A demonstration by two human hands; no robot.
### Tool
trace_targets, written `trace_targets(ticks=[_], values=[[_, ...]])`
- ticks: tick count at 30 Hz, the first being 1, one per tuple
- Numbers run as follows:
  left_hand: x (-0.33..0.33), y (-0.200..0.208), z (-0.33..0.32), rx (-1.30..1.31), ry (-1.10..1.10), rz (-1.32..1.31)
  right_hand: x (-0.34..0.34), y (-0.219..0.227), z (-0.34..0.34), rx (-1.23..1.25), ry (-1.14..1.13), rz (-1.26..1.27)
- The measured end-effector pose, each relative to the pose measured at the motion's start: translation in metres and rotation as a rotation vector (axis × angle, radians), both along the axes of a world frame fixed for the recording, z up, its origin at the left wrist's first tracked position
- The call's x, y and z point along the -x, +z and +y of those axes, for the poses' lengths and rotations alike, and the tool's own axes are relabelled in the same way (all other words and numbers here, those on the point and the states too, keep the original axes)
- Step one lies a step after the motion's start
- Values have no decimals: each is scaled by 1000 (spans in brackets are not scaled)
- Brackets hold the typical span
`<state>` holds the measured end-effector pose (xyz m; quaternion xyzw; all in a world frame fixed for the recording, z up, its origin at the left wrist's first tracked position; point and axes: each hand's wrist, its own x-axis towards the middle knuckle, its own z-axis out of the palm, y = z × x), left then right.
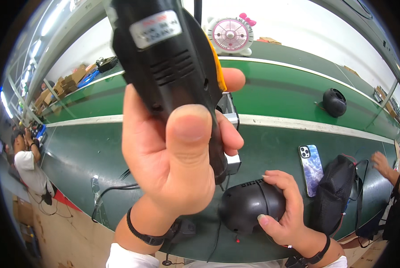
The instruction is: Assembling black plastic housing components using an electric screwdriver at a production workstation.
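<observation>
Landmark: shell [242, 207], black and rounded, with a groove across it and slots near its top; located at the near side of the green table [84, 147]. Whether it bears on the table cannot be told.

Right hand [289, 214]: gripping the shell from its right side, fingers curled over the top, thumb on the near face.

Left hand [168, 169]: raised, up and left of the shell, closed round a black tool [168, 62]; thumb laid along its near face, fingertips showing past its right edge. Tool has vent slots, a pale label (blurred) and an orange edge. Held tilted, well above the table.

Surroundings, relative to shell:
- Cable [110, 190], black: left, on the table.
- Phone [313, 174], blue-and-white marbled back up: right and slightly beyond.
- Bag [334, 192], black mesh: farther right, just beside the phone.
- Co-worker's hand [381, 163]: far right, blurred.
- Ball [334, 105], black, with an opening: beyond and right, on the green belt [271, 89].
- Fan [230, 35], pink and white: far beyond.
</observation>
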<state>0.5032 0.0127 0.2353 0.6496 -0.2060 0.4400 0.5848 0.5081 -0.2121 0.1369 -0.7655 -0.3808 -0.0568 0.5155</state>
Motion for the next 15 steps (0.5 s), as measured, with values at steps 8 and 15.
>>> trace_targets(ticks=[8,15], values=[[6,-3,-8,24,-66,50,2,2,4,1,-7,-24],[-4,-42,-25,8,-13,103,-2,-2,3,42,-41,-47]])
